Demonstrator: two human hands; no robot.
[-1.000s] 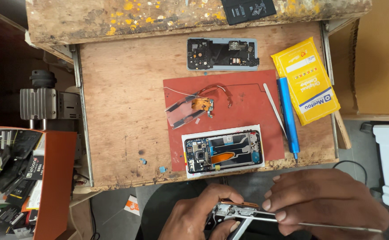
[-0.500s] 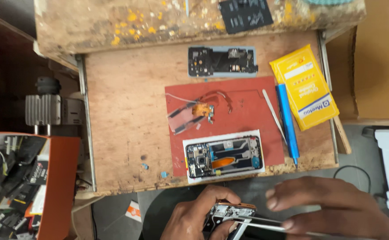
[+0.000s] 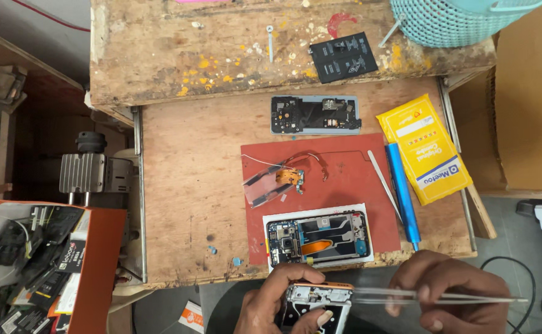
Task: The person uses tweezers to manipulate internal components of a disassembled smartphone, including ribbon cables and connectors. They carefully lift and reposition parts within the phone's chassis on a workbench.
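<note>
I see both hands low in the view, off the near edge of the wooden bench (image 3: 184, 185). My left hand (image 3: 277, 303) is curled around a small opened phone frame (image 3: 314, 303): the fingers arch over its top edge and the thumb presses against its lower face, so the grasp is firm rather than loose. The frame sits clear of the bench, just below its near edge, held in the air.

My right hand (image 3: 450, 291) is pinched closed on a pair of thin metal tweezers (image 3: 401, 297). The tweezers lie almost level, their tips reaching left to the right side of the phone frame, their tail sticking out past the hand to the right. I cannot tell whether the tips touch a part inside the frame.

On the bench, a red mat (image 3: 345, 179) lies toward the right side. At the mat's near edge rests an opened phone (image 3: 317, 238) with its board showing, on a white sheet. Near the mat's middle lie a small orange flex part (image 3: 289, 177) and thin wires. A blue screwdriver (image 3: 402, 195) lies along the mat's right edge, with a yellow packet (image 3: 429, 148) just beyond it. A grey back cover (image 3: 315, 115) lies near the far edge.
</note>
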